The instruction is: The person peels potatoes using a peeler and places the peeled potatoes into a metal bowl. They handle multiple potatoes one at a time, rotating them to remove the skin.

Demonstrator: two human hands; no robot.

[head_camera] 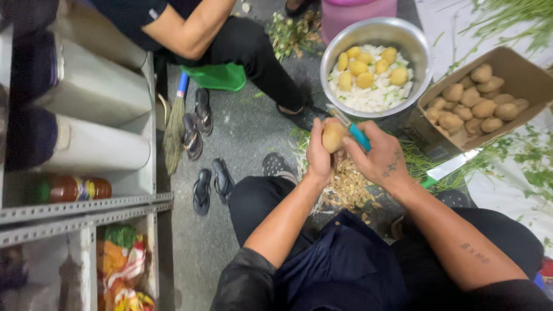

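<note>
My left hand (318, 154) grips a partly peeled potato (333, 136) over a heap of brown peelings (348, 187) on the floor. My right hand (380, 158) holds a peeler with a blue handle (358, 136) against the potato's top. Just beyond stands a steel bowl (416, 47) with peeled yellow potatoes (365, 68) lying on chopped white pieces. A cardboard box (521, 75) of unpeeled potatoes (481, 107) sits to the right.
Another person (230, 34) in dark clothes sits at the top on a green stool (216, 76). Sandals (203, 118) and a broom (174, 129) lie on the grey floor. A metal shelf (86, 210) with bottles and packets stands at left. Green stalks (507, 17) lie at top right.
</note>
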